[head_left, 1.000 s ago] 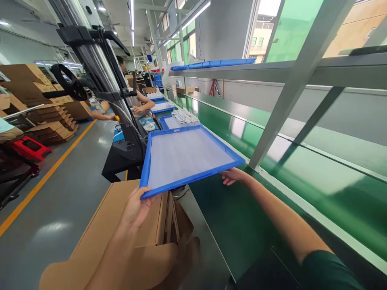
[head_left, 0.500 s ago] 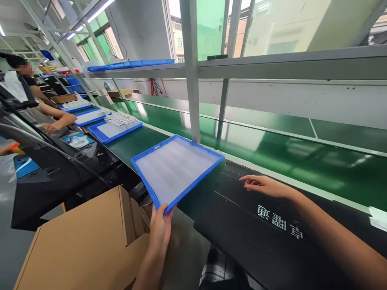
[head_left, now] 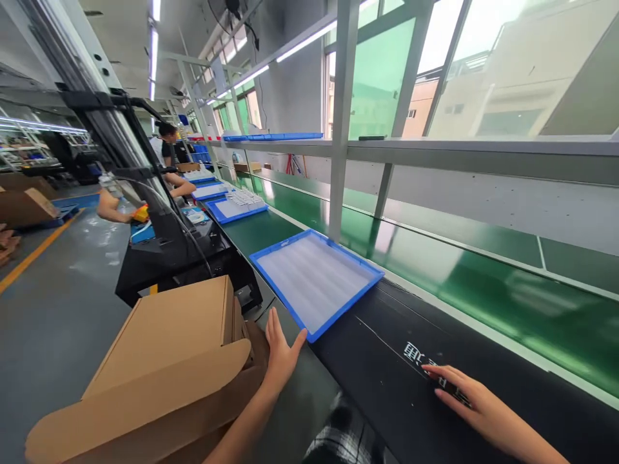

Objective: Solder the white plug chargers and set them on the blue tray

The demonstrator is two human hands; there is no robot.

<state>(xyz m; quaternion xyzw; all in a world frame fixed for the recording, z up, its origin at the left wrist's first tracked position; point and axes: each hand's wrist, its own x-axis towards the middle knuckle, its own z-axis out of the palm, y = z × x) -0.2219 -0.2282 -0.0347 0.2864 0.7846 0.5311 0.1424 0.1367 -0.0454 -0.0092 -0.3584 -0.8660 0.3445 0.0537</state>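
A shallow blue-rimmed tray (head_left: 316, 335) with a translucent white sheet inside lies on the green work surface. By its near corner is my left hand (head_left: 281, 353), open with fingers stretched and thumb apart. The thumb tip is at the rim; whether it touches is hard to tell. My right hand (head_left: 467, 396) is over the black mat (head_left: 382, 374), thumb and fingers apart with nothing held. White printed characters (head_left: 413, 351) on the mat are partly hidden behind that hand.
Cardboard boxes (head_left: 178, 335) stand at the lower left, below the bench. Behind them is a black machine (head_left: 188, 258) with a tall column. Further blue trays (head_left: 236, 206) line the bench, where co-workers' arms (head_left: 181, 185) show. A grey post (head_left: 340, 129) rises behind the near tray.
My left hand has let go of the tray's corner, and the tray now lies flat. My right hand has moved nearer over the mat. The view has tilted up and turned left.
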